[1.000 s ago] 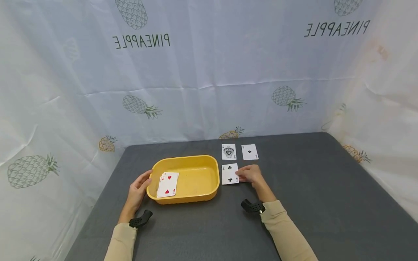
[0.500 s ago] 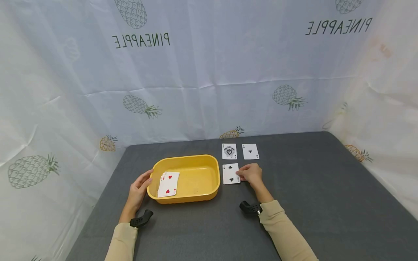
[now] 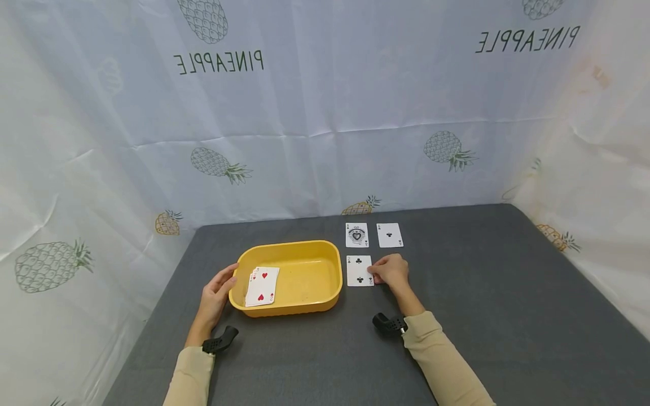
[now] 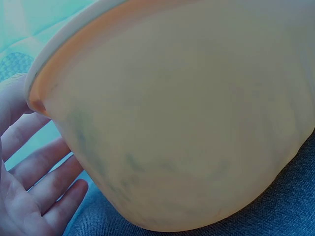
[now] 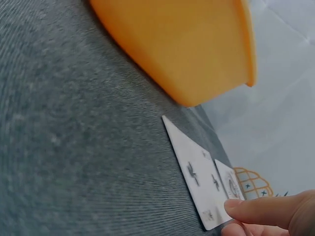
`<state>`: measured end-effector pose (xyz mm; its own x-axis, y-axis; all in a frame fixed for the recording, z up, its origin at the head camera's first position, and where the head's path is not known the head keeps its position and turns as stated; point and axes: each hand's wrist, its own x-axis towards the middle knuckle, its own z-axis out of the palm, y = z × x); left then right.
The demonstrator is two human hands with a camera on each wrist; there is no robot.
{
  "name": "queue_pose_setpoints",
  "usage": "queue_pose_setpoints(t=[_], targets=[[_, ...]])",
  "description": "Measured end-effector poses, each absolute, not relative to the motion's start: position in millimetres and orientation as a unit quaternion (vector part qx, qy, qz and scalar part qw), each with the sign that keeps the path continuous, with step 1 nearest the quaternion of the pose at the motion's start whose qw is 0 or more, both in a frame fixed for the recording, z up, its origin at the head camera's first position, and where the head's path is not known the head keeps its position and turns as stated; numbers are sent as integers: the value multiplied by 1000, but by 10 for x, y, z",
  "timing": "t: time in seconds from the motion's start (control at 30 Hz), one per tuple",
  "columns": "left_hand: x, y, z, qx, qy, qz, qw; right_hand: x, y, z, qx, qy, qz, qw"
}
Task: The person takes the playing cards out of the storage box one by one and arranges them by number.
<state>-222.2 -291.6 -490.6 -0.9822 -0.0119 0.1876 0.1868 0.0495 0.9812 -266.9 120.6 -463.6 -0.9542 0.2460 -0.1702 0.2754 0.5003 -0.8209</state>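
Note:
A two of clubs (image 3: 358, 271) lies face up on the dark table, just right of the yellow tray (image 3: 310, 307). The thumb and fingers of my right hand (image 3: 390, 269) pinch its right edge near the lower corner; in the right wrist view the thumb (image 5: 261, 209) lies over the card. My left hand (image 3: 212, 299) rests at the tray's left end, its fingertips on the rim. In the left wrist view its fingers (image 4: 51, 182) are spread and fairly straight beside the tray's outer wall. Inside the tray, a two of hearts (image 3: 262, 286) tops a small, slightly fanned stack.
Behind the two of clubs lie an ace of spades (image 3: 356, 235) and, to its right, an ace of clubs (image 3: 389, 235). White pineapple-print curtains (image 3: 325, 101) hang behind the table (image 3: 497, 304) and at both sides.

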Motion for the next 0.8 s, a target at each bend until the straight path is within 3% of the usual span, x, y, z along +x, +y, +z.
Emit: queue_pose_setpoints(t=[0.3, 0.8], targets=[[-2225, -2915, -4904, -53, -724, -685, 66, -2668, 1218, -4540, 144, 795, -586, 60], [-2207, -2918, -4888, -46, -731, -678, 61, -2559, 965, -4135, 12, 750, -642, 159]])
